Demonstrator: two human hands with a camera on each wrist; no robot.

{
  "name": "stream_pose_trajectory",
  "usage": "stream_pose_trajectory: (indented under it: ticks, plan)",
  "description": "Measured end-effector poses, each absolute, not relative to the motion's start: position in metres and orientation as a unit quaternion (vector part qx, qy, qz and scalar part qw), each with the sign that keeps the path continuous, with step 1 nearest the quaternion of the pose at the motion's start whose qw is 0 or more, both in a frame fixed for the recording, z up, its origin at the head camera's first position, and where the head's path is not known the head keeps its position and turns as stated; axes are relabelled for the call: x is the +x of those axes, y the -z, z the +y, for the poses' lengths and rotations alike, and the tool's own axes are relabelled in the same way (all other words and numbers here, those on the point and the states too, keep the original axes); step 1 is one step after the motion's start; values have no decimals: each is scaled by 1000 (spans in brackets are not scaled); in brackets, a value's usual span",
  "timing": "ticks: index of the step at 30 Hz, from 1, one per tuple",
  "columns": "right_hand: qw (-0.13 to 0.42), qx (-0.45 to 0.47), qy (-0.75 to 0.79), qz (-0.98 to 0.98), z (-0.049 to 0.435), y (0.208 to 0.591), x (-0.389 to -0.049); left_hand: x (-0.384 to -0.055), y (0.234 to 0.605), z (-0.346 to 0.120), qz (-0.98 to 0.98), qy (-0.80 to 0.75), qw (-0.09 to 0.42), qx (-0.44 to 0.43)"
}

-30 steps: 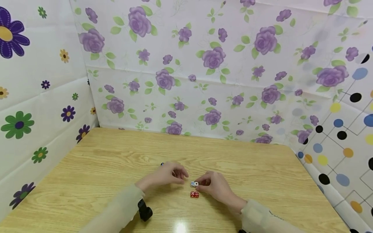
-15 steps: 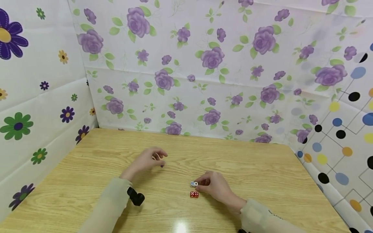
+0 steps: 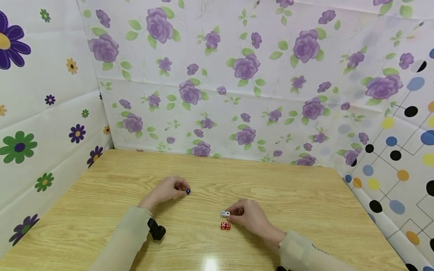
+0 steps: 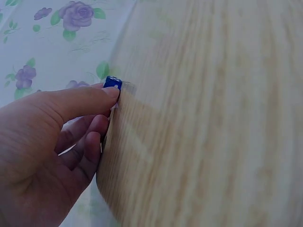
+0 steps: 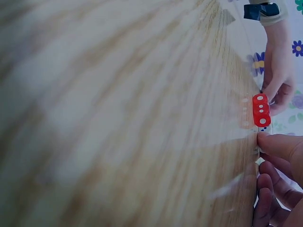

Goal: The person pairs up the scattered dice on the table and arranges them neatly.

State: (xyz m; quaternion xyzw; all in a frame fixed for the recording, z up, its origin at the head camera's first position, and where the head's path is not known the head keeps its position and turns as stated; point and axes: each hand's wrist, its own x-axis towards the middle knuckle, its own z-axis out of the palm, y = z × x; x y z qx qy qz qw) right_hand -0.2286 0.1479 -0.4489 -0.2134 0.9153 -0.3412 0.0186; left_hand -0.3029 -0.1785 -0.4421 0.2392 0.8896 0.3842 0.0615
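At the left of the table, my left hand (image 3: 168,189) pinches a blue die (image 3: 188,192) between thumb and finger. The left wrist view shows that blue die (image 4: 112,82) at the thumb tip, on the tabletop. Two white dice (image 3: 225,213) stand side by side near the middle. My right hand (image 3: 252,216) holds the right-hand one between thumb and forefinger. Just in front of the white pair sits a pair of red dice (image 3: 225,226), touching each other. In the right wrist view the red dice (image 5: 261,110) mostly cover the white ones.
The wooden table (image 3: 288,195) has a glossy top. A flower-printed cloth (image 3: 220,113) hangs along its back edge, with patterned sheets at the left and right sides. A black wrist camera (image 3: 156,229) is strapped to the left sleeve.
My left hand has moved left from beside the white dice to the blue die, and its fingers have closed on it. The right hand stays at the white dice.
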Motion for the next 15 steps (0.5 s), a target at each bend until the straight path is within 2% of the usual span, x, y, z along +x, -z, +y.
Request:
stream_pose_trajectory:
  ticks: [15]
  plan:
    - [23,-211,349,913,148,450,-229,-302,444,-166,896,-380,48,225]
